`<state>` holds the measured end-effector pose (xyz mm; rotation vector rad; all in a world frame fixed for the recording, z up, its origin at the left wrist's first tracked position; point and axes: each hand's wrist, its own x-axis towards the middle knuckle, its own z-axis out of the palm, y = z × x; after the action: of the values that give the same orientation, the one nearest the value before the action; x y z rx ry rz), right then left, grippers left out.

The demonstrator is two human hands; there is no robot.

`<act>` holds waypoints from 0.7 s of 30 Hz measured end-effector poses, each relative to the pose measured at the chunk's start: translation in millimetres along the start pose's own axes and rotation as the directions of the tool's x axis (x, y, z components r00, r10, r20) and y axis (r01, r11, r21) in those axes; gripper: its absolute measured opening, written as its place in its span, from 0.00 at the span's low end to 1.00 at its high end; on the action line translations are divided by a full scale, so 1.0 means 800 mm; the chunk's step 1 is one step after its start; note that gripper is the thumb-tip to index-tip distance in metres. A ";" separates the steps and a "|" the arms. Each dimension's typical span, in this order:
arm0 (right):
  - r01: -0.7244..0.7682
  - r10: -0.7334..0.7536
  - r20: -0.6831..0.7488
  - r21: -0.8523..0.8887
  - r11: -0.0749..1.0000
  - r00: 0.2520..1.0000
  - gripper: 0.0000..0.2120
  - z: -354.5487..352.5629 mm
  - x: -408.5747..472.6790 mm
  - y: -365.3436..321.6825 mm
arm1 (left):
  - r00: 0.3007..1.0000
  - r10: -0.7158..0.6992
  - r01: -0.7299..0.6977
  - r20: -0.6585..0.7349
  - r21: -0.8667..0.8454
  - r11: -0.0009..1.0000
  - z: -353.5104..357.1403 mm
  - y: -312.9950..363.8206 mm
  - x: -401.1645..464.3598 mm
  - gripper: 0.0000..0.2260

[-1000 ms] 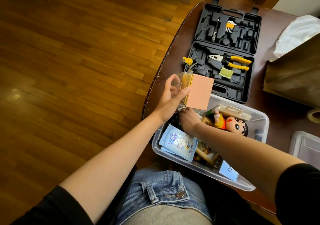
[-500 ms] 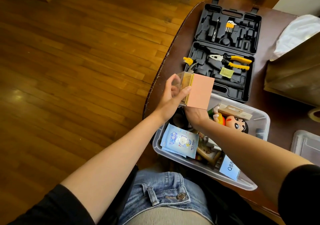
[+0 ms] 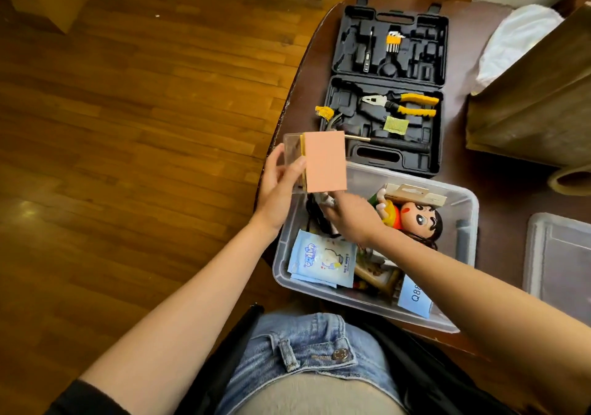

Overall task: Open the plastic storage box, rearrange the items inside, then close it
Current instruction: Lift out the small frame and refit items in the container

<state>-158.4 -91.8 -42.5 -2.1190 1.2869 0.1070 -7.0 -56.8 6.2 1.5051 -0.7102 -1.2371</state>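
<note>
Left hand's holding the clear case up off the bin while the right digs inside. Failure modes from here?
1. The left hand holds the clear case at one end, above the table edge; a slip might drop it to the floor.
2. The right hand reaches among crowded items; pulling something out may drag the doll or wet wipes packet along.

A translucent, smooth plastic storage box (image 3: 470, 222) is seen on a dark matt table (image 3: 499, 190). A clear plastic case with a matt peach card face (image 3: 324, 162) is shown. The far tool case (image 3: 383, 94) is moulded of black matt plastic. The left floor (image 3: 128, 110) is laid in glossy wood. Blue denim (image 3: 303, 344) is worn.
</note>
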 end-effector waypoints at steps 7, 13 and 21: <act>-0.088 0.097 -0.003 0.397 0.914 0.995 0.04 -0.044 -0.105 0.031 | 0.974 0.083 -0.169 0.209 0.437 0.883 0.006 -0.001 -0.008 0.38; -0.271 0.325 -0.106 0.352 0.896 0.940 0.07 -0.068 -0.148 0.077 | 0.871 0.220 -0.490 0.440 0.735 0.469 0.034 0.005 -0.011 0.42; -0.418 0.441 -0.139 0.166 0.893 0.887 0.12 -0.079 -0.145 0.109 | 0.828 0.010 -0.552 0.561 0.812 0.188 0.033 -0.011 -0.014 0.40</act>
<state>-305.4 -65.4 10.1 -1.7291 1.8047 0.0230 -36.9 -52.6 2.8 1.8511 -2.3535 -0.7478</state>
